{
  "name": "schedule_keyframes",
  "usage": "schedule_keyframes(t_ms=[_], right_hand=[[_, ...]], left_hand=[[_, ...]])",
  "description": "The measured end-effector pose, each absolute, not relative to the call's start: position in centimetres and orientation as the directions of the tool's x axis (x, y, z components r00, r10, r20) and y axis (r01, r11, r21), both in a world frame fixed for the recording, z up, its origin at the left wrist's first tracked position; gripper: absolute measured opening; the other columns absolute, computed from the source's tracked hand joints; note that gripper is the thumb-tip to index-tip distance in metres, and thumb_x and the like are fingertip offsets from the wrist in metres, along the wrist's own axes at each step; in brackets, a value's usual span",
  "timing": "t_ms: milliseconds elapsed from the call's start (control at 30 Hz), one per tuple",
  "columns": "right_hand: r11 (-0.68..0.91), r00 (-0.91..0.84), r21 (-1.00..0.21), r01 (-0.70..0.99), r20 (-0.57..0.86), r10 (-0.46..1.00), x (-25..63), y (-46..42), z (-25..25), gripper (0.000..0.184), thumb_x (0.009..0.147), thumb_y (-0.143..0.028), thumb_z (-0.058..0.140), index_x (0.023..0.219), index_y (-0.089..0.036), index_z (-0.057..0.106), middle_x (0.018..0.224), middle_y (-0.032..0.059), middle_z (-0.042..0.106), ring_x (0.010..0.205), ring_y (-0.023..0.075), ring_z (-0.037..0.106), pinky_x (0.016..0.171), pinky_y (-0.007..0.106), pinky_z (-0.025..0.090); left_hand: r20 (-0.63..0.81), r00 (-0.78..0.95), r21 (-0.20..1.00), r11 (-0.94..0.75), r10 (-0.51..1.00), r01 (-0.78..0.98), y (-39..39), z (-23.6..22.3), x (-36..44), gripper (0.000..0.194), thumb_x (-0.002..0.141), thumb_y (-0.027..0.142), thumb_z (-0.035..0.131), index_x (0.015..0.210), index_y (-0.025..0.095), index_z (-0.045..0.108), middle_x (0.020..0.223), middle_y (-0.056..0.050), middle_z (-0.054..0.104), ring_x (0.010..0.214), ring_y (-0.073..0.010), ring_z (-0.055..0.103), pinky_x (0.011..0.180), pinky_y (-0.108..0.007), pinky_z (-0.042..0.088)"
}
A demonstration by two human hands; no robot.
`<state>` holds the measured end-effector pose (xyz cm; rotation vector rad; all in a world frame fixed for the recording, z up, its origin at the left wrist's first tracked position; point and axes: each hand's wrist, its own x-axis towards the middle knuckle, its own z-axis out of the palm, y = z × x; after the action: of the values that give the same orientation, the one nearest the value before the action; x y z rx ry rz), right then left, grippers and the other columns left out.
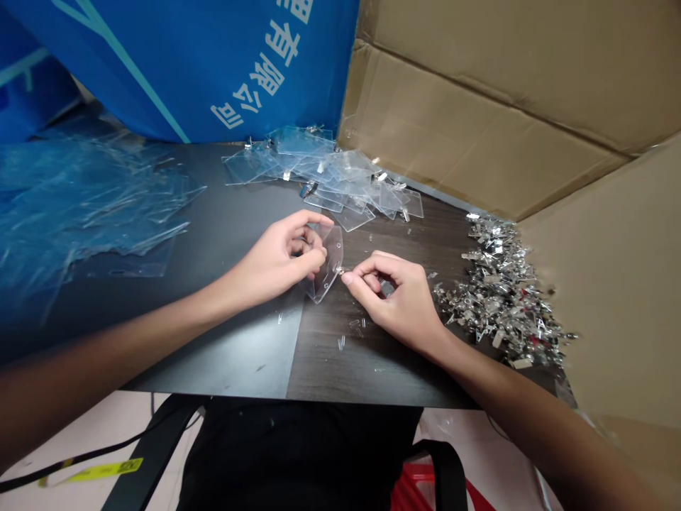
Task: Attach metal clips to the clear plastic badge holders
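Between thumb and fingers, my left hand (290,259) grips a clear plastic badge holder (330,259), tilted above the dark table, with small holes along its edge. My right hand (396,291) pinches a small metal badge clip (341,270) at that edge, by the middle hole. Most of the clip is hidden behind my right fingers, so I cannot tell whether it is fastened to the holder. A heap of metal clips (505,291) lies to the right of my right hand.
Clear holders with clips attached (324,167) are piled at the back. Many loose clear sleeves (96,206) cover the left side. Cardboard (452,106) walls the back right, and a blue printed sheet (213,64) stands behind. Small clear plastic bits (341,343) lie near the front.
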<state>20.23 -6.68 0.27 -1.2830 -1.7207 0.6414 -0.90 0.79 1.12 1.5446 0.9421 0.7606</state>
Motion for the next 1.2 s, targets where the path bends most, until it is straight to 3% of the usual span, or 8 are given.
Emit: schedule_keyframes(t_ms=[467, 633, 933, 1200], right_hand=[[0.407, -0.161, -0.792, 0.454, 0.377, 0.912, 20.51, -6.62, 0.01, 0.008, 0.097, -0.019, 0.074, 0.094, -0.022, 0.082, 0.077, -0.0021, 0.056, 0.070, 0.0156, 0.056, 0.069, 0.033, 0.049], [0.401, -0.155, -0.817, 0.415, 0.371, 0.916, 20.55, -6.46, -0.26, 0.008, 0.096, -0.019, 0.075, 0.096, -0.022, 0.083, 0.093, 0.0028, 0.069, 0.071, 0.0145, 0.062, 0.069, 0.033, 0.055], [0.335, -0.100, -0.877, 0.345, 0.321, 0.942, 20.34, -6.77, -0.29, 0.017, 0.093, -0.021, 0.078, 0.109, -0.022, 0.083, 0.092, 0.0019, 0.076, 0.074, 0.0151, 0.069, 0.069, 0.032, 0.060], [0.315, -0.093, -0.885, 0.342, 0.302, 0.949, 20.36, -6.74, -0.14, 0.014, 0.093, -0.021, 0.076, 0.105, -0.023, 0.083, 0.096, 0.0033, 0.080, 0.079, 0.0168, 0.072, 0.073, 0.033, 0.063]], left_hand=[[0.028, 0.492, 0.971, -0.140, 0.870, 0.193, 0.81, 0.66, -1.06, 0.051, 0.084, 0.019, 0.074, 0.134, 0.017, 0.066, 0.090, -0.001, 0.065, 0.076, -0.0166, 0.067, 0.071, -0.031, 0.059], [0.042, 0.486, 0.965, -0.161, 0.873, 0.206, 0.80, 0.93, -0.96, 0.052, 0.083, 0.019, 0.073, 0.134, 0.016, 0.066, 0.090, -0.001, 0.064, 0.077, -0.0165, 0.066, 0.073, -0.031, 0.057], [0.037, 0.473, 0.968, -0.149, 0.880, 0.201, 0.79, 1.02, -0.95, 0.052, 0.082, 0.019, 0.072, 0.134, 0.016, 0.064, 0.090, -0.001, 0.064, 0.077, -0.0169, 0.065, 0.076, -0.033, 0.058], [0.041, 0.474, 0.969, -0.151, 0.880, 0.196, 0.85, 0.94, -0.98, 0.051, 0.083, 0.019, 0.074, 0.133, 0.017, 0.065, 0.092, -0.002, 0.065, 0.083, -0.0191, 0.067, 0.078, -0.033, 0.056]])
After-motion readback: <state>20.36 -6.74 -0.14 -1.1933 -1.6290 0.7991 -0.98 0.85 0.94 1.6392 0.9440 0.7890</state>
